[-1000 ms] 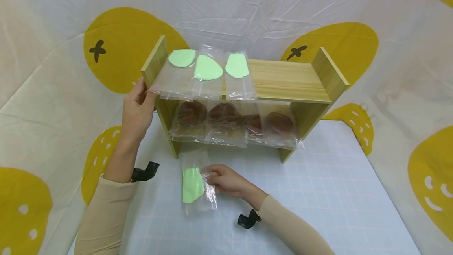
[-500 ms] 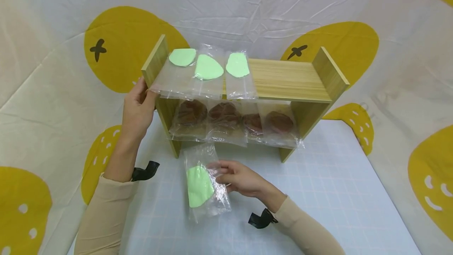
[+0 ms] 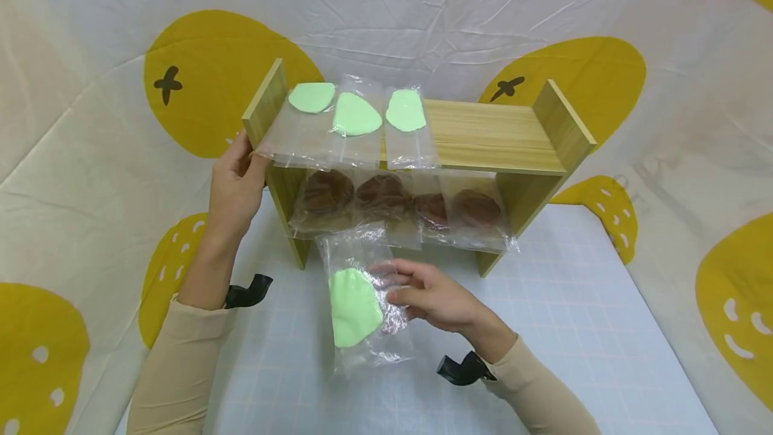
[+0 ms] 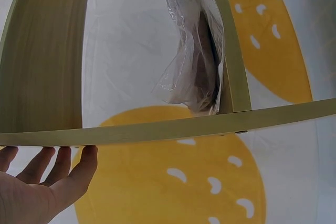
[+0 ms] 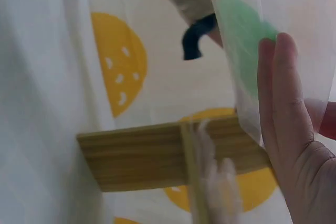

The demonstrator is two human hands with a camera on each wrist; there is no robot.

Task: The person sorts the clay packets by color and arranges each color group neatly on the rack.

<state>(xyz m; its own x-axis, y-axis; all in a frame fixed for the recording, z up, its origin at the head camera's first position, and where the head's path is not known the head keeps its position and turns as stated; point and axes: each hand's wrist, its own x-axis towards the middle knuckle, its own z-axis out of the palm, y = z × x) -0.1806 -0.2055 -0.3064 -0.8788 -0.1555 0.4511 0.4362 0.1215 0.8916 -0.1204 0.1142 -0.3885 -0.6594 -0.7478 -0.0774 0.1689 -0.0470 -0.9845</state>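
My right hand (image 3: 443,294) pinches the right edge of a clear plastic bag (image 3: 368,247), thumb in front and fingers behind. A flat light-green piece (image 3: 353,307) lies inside this bag, held over the table before the wooden shelf (image 3: 495,139). In the right wrist view, straight fingers (image 5: 287,77) lie against the bag. My left hand (image 3: 235,186) is at the shelf's left side panel, fingertips touching its outer face in the left wrist view. Several matching bags with green pieces (image 3: 356,115) lie on the top board, their lower ends over its front edge.
Several bags with dark brown round pieces (image 3: 477,208) lie on the lower board, hanging slightly over its front. Bare wood (image 3: 489,136) shows at the top board's right, up to the right side panel (image 3: 561,126). A pale checked cloth (image 3: 580,327) covers the table; a patterned curtain hangs behind.
My right hand has lifted the bag and moved it up and to the right, tilting it slightly. The left hand has stayed at the shelf's side panel.
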